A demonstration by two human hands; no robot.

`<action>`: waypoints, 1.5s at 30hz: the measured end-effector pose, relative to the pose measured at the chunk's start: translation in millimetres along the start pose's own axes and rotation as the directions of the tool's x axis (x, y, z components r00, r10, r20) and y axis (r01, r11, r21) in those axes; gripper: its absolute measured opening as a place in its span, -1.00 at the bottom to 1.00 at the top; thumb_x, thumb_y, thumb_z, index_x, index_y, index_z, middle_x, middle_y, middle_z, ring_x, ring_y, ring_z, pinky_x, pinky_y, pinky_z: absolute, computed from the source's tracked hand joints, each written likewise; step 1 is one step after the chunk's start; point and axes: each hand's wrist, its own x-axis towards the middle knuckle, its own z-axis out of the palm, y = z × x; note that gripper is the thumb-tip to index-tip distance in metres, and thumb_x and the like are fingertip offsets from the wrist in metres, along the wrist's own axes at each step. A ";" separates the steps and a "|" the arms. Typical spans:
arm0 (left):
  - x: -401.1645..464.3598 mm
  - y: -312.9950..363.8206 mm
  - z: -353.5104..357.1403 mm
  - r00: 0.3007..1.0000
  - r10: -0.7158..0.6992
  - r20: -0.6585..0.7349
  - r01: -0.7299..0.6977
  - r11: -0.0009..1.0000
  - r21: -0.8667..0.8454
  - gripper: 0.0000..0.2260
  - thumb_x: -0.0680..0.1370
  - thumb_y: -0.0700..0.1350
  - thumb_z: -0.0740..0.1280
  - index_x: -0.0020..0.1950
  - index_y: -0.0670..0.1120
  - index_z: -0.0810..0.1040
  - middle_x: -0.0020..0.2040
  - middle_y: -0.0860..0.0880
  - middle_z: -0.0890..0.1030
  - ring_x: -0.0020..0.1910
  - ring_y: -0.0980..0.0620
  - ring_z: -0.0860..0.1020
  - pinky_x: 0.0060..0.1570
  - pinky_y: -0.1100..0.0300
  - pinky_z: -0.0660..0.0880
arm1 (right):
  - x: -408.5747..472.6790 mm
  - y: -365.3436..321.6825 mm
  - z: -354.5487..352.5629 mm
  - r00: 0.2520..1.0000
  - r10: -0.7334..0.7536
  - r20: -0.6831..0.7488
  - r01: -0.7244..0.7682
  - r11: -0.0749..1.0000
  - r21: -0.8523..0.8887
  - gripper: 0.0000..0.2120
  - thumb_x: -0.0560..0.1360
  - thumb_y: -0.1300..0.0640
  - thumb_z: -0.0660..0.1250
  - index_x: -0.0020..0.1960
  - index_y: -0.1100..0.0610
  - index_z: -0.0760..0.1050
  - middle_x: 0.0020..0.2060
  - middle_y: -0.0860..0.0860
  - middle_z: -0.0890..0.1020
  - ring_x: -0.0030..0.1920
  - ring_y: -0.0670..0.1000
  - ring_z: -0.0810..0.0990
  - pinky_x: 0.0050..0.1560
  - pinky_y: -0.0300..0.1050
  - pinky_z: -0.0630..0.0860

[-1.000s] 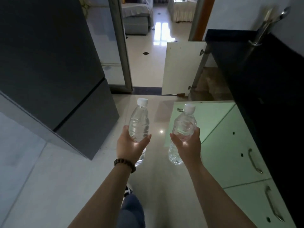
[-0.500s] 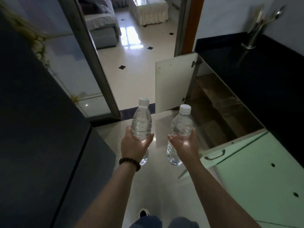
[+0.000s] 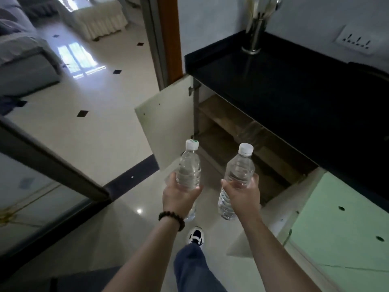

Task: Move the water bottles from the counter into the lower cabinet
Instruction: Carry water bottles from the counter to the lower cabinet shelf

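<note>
I hold two clear water bottles with white caps, both upright in front of me. My left hand [image 3: 179, 196] grips the left water bottle [image 3: 188, 167] around its lower half. My right hand [image 3: 244, 193] grips the right water bottle [image 3: 239, 171] the same way. Just beyond them is the lower cabinet [image 3: 235, 131], open under the black counter [image 3: 284, 81], with brown wooden shelves inside. Its pale left door [image 3: 166, 123] swings out toward the floor, and a green right door [image 3: 328, 211] stands open beside my right arm.
A steel utensil holder [image 3: 255, 32] stands at the back of the counter below a wall socket plate [image 3: 355, 42]. A doorway with an orange frame [image 3: 169, 39] leads to a tiled room with a sofa. A dark frame with a glass panel [image 3: 48, 163] runs along my left. My shoe [image 3: 196, 236] is on the floor.
I have stepped closer to the open cabinet and turned toward it, so it now fills the middle right. Both bottles stay held upright in my hands.
</note>
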 end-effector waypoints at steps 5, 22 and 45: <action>94.2 33.5 9.4 0.989 0.031 0.142 -0.053 0.986 0.159 -0.62 0.31 0.00 0.57 -0.02 0.17 0.45 -0.07 0.09 0.66 -0.13 0.15 0.64 -0.05 0.11 0.61 | 65.2 -17.7 38.8 0.987 0.102 -0.121 -0.096 0.994 0.053 -0.48 0.29 0.07 0.55 0.10 0.05 0.32 -0.16 -0.10 0.53 -0.07 0.03 0.58 -0.06 -0.12 0.46; 288.1 63.5 33.0 0.854 -0.067 0.516 -0.137 0.927 0.348 -0.62 0.34 0.04 0.54 0.01 -0.01 0.45 -0.12 0.04 0.63 -0.15 0.04 0.61 -0.06 -0.01 0.60 | 155.0 -43.2 112.3 0.839 0.347 -0.419 -0.343 0.935 0.089 -0.57 0.31 0.06 0.54 0.01 0.04 0.33 -0.18 -0.14 0.54 -0.17 -0.14 0.54 -0.25 -0.20 0.41; 475.3 -40.6 266.9 0.642 -0.126 0.756 -0.123 0.957 0.264 -0.75 0.41 -0.12 0.43 0.07 -0.06 0.59 -0.06 -0.07 0.68 -0.04 -0.06 0.65 0.06 0.00 0.57 | 350.3 171.5 95.1 0.703 0.472 -0.531 -0.290 0.873 0.392 -0.55 0.40 0.00 0.46 0.16 0.07 0.32 -0.02 0.05 0.58 -0.06 0.08 0.60 -0.02 -0.02 0.49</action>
